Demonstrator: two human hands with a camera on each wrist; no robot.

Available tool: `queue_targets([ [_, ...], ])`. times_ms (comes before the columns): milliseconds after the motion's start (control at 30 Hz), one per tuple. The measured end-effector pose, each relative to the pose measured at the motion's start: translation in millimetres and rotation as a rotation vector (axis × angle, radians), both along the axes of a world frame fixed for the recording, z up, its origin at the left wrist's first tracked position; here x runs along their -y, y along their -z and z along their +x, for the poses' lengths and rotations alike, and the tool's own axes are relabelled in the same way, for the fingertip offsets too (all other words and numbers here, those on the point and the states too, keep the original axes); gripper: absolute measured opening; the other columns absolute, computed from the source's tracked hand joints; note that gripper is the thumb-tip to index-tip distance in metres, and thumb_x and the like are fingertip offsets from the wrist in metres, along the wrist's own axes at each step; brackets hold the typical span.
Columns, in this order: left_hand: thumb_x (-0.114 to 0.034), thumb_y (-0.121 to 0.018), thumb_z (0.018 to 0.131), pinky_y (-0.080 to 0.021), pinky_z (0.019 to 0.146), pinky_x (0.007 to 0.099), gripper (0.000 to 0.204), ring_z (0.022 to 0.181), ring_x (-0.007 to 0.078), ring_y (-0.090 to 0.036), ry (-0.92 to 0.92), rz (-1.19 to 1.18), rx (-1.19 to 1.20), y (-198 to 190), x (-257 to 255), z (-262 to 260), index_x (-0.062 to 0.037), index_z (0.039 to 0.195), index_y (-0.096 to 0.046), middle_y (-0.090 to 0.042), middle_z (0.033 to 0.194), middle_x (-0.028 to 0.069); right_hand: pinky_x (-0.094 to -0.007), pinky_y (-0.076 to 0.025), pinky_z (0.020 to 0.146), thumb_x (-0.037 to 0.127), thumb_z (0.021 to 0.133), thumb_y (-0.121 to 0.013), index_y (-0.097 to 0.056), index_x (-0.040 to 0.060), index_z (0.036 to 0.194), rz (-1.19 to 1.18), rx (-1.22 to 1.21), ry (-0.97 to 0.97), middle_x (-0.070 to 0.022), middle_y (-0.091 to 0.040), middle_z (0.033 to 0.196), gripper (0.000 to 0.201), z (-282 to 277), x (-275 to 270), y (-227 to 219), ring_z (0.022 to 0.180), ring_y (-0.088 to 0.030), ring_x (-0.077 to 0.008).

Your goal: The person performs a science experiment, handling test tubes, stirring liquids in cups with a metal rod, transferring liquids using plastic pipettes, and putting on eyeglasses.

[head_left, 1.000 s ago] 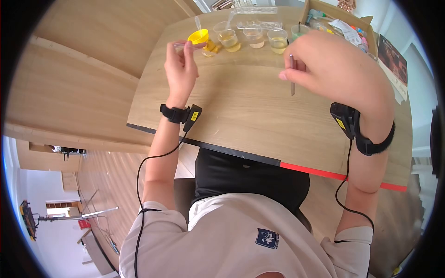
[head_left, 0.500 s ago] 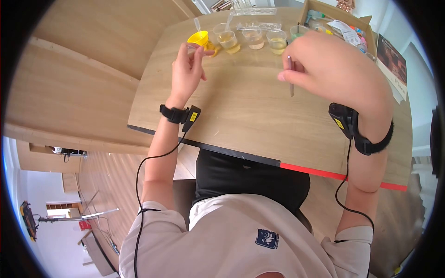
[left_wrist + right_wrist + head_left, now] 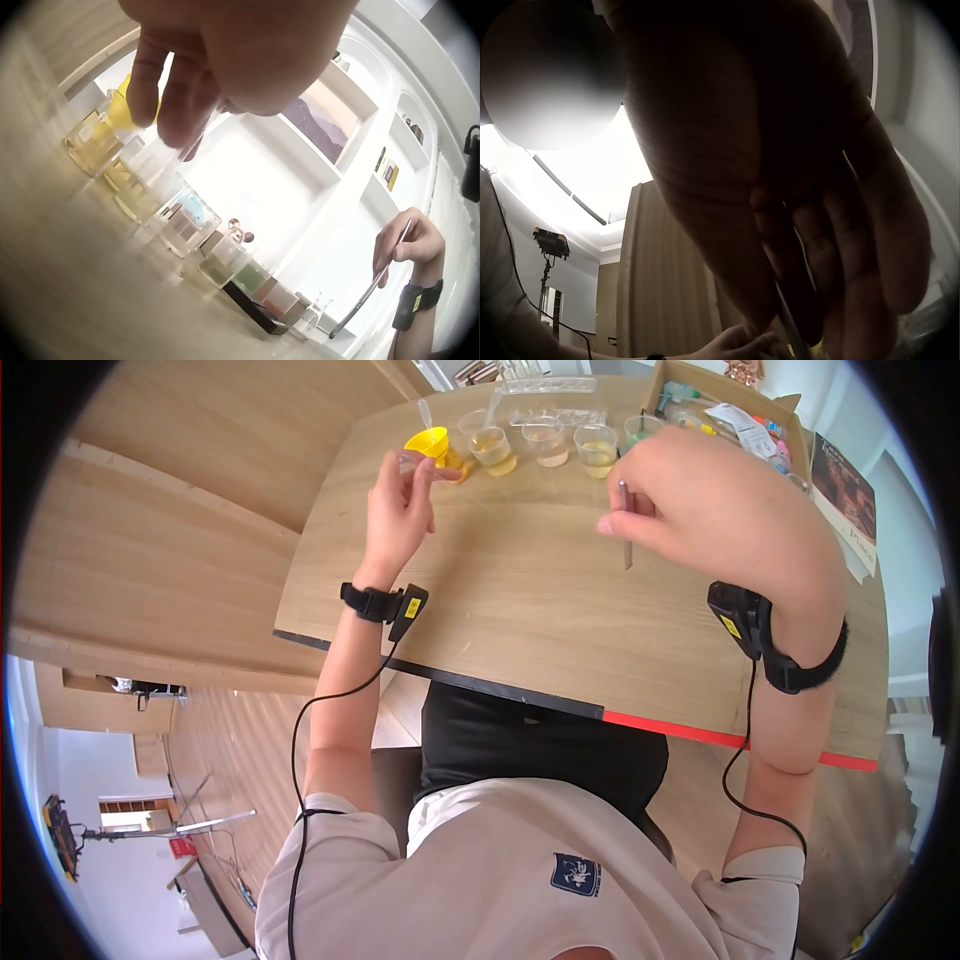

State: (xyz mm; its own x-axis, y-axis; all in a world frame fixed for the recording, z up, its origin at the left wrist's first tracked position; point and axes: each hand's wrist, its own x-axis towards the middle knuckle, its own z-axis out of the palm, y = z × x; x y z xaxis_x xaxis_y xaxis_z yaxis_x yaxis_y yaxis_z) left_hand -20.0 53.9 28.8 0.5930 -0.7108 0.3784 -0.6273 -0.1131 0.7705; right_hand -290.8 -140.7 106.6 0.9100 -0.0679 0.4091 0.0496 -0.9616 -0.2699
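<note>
My left hand [image 3: 397,520] is held over the table's left side, close before a yellow funnel [image 3: 428,440] and clear plastic cups. Its thumb and fingers pinch a thin see-through piece, largely hidden by the fingers; I cannot tell its kind. Nearest in the row is a cup [image 3: 492,455] of yellowish liquid. My right hand [image 3: 690,500] grips a slim metallic rod [image 3: 627,540] that points down over the table. In the left wrist view the rod [image 3: 371,289] ends in a wider, darker tip. More cups, one with pale liquid [image 3: 546,445] and one yellowish [image 3: 597,455], stand between the hands.
Clear droppers [image 3: 425,410] stick up behind the funnel. A clear plastic rack [image 3: 560,417] lies behind the cups. An open cardboard box [image 3: 800,435] with bottles stands at the back right, beside a book [image 3: 845,490]. Black and red tape [image 3: 690,732] lines the table's near edge.
The left hand first shifts slightly right and down, then a little back to the left, its fingers turning. The right hand keeps its grip on the rod, nearly still. The cups stay put.
</note>
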Motion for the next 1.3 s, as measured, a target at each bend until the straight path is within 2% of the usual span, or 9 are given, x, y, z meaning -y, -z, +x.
queue_targets([
  [100,-0.016,-0.048,0.107,-0.037,0.04,0.0224,0.013,0.042,0.005,-0.045,0.008,0.02,0.038,-6,-8,-2,-0.0033,0.107,-0.047,-0.077,0.094,0.0099,-0.0386,-0.046,0.062,0.026,0.088,-0.073,-0.065,0.0024,0.082,0.016,-0.027,0.004,-0.0106,-0.059,0.069,0.026,-1,1,-2,0.067,-0.058,-0.0266],
  [167,-0.017,-0.049,0.107,-0.036,0.04,0.0224,0.014,0.042,0.0041,-0.042,0.126,0.233,-0.128,-8,-12,-7,-0.0034,0.107,-0.047,-0.078,0.094,0.0082,-0.0387,-0.045,0.062,0.026,0.088,-0.073,-0.065,0.0025,0.082,0.015,-0.051,0.0,-0.0106,-0.059,0.069,0.026,0,1,-1,0.066,-0.058,-0.0266],
  [367,-0.018,-0.049,0.107,-0.036,0.04,0.0225,0.016,0.044,0.004,-0.044,0.013,-0.039,0.015,3,-5,3,-0.0025,0.109,-0.047,-0.077,0.098,0.0099,-0.0386,-0.045,0.061,0.026,0.088,-0.073,-0.065,0.0023,0.083,0.009,-0.049,0.014,-0.011,-0.059,0.069,0.025,1,-2,-2,0.067,-0.058,-0.0266],
  [600,-0.019,-0.049,0.107,-0.038,0.041,0.0211,0.016,0.044,0.0041,-0.044,0.024,-0.044,0.018,0,-15,6,-0.0031,0.111,-0.047,-0.077,0.098,0.0107,-0.0389,-0.045,0.061,0.026,0.088,-0.071,-0.066,0.0021,0.082,0.003,-0.046,-0.004,-0.0113,-0.06,0.068,0.026,1,3,0,0.066,-0.059,-0.0276],
  [700,-0.018,-0.048,0.107,-0.039,0.041,0.0202,0.015,0.043,0.0041,-0.043,0.107,0.159,-0.129,0,-23,5,-0.0036,0.111,-0.047,-0.077,0.097,0.0106,-0.0392,-0.045,0.061,0.026,0.088,-0.071,-0.066,0.002,0.081,-0.012,-0.032,-0.011,-0.0114,-0.06,0.067,0.026,4,3,3,0.065,-0.058,-0.0278],
  [867,-0.017,-0.045,0.109,-0.038,0.041,0.0192,0.014,0.043,0.0047,-0.043,0.009,-0.113,0.033,2,-12,2,-0.0034,0.113,-0.047,-0.075,0.099,0.0174,-0.0394,-0.045,0.06,0.025,0.088,-0.071,-0.066,0.0017,0.08,-0.004,-0.072,-0.001,-0.0114,-0.06,0.066,0.025,4,0,-1,0.064,-0.058,-0.0281],
  [967,-0.017,-0.045,0.109,-0.038,0.041,0.0195,0.014,0.043,0.0057,-0.045,0.065,0.055,-0.057,4,-10,8,-0.0037,0.112,-0.047,-0.075,0.099,0.0179,-0.0399,-0.045,0.06,0.025,0.088,-0.071,-0.066,0.0018,0.08,-0.002,-0.021,-0.032,-0.0116,-0.059,0.065,0.025,4,1,3,0.063,-0.057,-0.0283],
  [1067,-0.02,-0.046,0.109,-0.037,0.042,0.0197,0.016,0.043,0.0058,-0.045,0.089,-0.03,-0.024,2,-12,14,-0.0043,0.11,-0.048,-0.075,0.099,0.0179,-0.0396,-0.046,0.061,0.024,0.088,-0.071,-0.067,0.002,0.083,-0.01,-0.079,-0.004,-0.0116,-0.063,0.069,0.023,7,2,2,0.064,-0.059,-0.0286],
  [1300,-0.024,-0.046,0.109,-0.032,0.041,0.02,0.02,0.043,0.0066,-0.044,0.095,-0.305,-0.115,4,-8,39,-0.0052,0.105,-0.05,-0.075,0.087,0.0187,-0.0372,-0.051,0.066,0.017,0.092,-0.066,-0.07,0.005,0.106,0.348,-0.159,-0.039,-0.0134,-0.071,0.088,0.019,42,-13,-5,0.074,-0.067,-0.0273],
])
